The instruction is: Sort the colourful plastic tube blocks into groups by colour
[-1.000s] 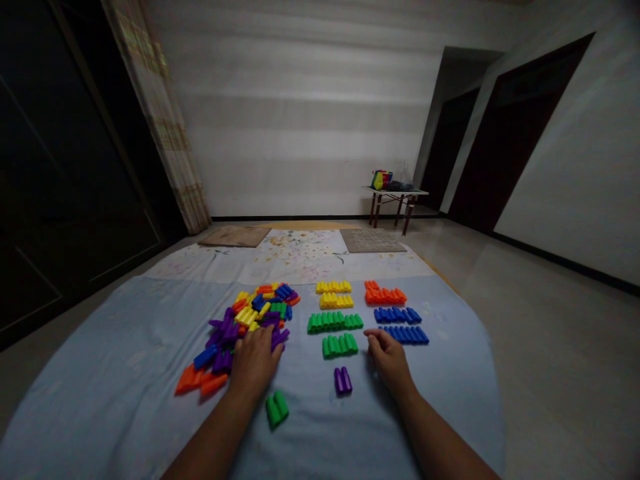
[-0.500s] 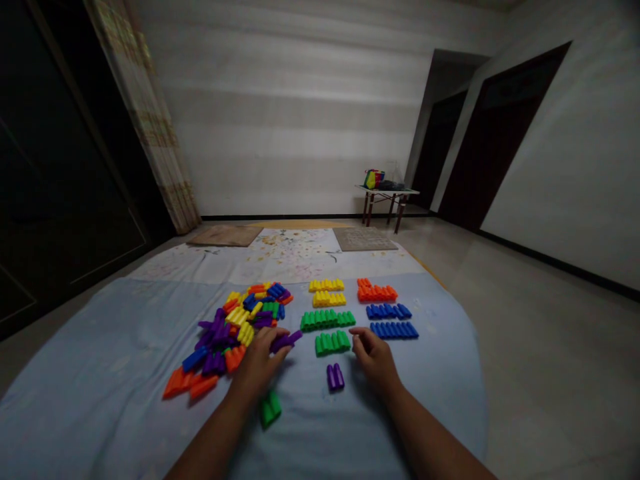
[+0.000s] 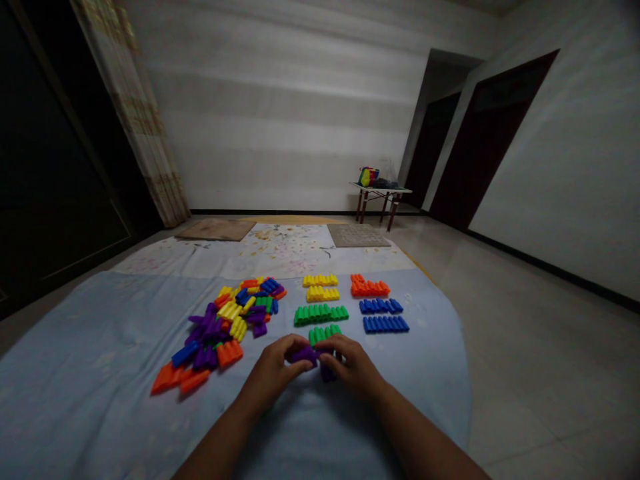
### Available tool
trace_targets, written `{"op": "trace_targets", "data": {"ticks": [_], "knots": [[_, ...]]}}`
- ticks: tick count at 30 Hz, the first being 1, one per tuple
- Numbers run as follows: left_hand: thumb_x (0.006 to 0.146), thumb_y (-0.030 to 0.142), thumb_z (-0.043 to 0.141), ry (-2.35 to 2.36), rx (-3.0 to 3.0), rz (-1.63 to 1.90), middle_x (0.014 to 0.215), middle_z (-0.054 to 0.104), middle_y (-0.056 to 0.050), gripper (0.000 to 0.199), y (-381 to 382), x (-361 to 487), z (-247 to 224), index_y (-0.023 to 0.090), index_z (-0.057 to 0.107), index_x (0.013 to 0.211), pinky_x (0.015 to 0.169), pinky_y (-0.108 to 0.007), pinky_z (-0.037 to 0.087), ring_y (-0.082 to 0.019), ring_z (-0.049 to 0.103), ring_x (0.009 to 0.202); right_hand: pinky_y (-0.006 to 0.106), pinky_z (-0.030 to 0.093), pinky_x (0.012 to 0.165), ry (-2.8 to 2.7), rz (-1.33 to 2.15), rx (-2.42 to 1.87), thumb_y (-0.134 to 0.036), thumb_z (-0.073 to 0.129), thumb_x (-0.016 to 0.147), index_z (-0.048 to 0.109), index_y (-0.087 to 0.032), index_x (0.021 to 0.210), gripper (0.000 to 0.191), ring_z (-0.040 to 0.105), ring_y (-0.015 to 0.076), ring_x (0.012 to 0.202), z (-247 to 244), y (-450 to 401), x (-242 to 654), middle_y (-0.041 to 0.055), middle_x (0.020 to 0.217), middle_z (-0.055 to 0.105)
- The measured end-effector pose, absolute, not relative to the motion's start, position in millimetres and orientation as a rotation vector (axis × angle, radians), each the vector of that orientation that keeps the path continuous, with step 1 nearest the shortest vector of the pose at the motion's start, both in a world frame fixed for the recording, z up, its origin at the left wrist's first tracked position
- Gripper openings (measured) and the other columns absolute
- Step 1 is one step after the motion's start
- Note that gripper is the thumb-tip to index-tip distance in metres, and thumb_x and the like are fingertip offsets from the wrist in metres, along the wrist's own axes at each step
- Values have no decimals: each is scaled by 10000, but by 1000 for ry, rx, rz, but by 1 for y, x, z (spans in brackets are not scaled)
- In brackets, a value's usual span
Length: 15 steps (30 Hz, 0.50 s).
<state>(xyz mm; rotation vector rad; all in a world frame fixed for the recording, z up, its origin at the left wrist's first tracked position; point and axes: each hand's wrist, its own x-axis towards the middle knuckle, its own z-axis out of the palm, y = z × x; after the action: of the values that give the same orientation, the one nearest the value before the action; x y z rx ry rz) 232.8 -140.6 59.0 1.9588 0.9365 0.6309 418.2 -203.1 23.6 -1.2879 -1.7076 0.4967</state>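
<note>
Purple bullet-shaped plastic blocks (image 3: 304, 356) are between my two hands, close to the front of the cloth. My left hand (image 3: 273, 367) is closed, thumb and fingers gripping them from the left. From the right, my right hand (image 3: 356, 368) pinches at the purple pieces, its fingertips almost meeting the left ones. Another bit of purple block (image 3: 327, 373) shows below the right fingers, partly hidden by them. Just beyond the fingertips lies a row of green blocks (image 3: 325, 333), its near edge covered.
Left of my hands spreads a mixed heap of blocks (image 3: 230, 312). Sorted rows lie beyond: green (image 3: 320, 314), yellow (image 3: 323, 293), orange (image 3: 370, 287) and blue (image 3: 385, 325). Two flat mats (image 3: 359, 235) rest at the cloth's far end; a small table (image 3: 381, 189) stands behind.
My left hand has carried a purple piece rightward, and my right hand has moved left to meet it over the purple pair. The green blocks by my left forearm are now out of sight.
</note>
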Motion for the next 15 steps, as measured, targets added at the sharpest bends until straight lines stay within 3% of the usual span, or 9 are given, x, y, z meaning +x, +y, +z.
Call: {"op": "trace_targets", "data": {"ticks": [8, 15], "knots": [[675, 381, 638, 998, 1733, 720, 933, 683, -71, 349, -116, 208, 42, 167, 591, 946, 823, -357, 467, -204, 623, 866, 253, 449, 634, -1453, 499, -1355, -334, 537, 832, 637, -196, 959, 213, 569, 142, 739, 18, -202, 442, 47, 891, 638], [729, 283, 549, 1043, 1949, 813, 1048, 642, -73, 199, -118, 201, 41, 194, 595, 901, 936, -407, 418, -217, 581, 1006, 250, 423, 595, -1494, 406, -1518, -276, 561, 785, 635, -175, 922, 186, 538, 134, 668, 11, -204, 455, 38, 812, 616]]}}
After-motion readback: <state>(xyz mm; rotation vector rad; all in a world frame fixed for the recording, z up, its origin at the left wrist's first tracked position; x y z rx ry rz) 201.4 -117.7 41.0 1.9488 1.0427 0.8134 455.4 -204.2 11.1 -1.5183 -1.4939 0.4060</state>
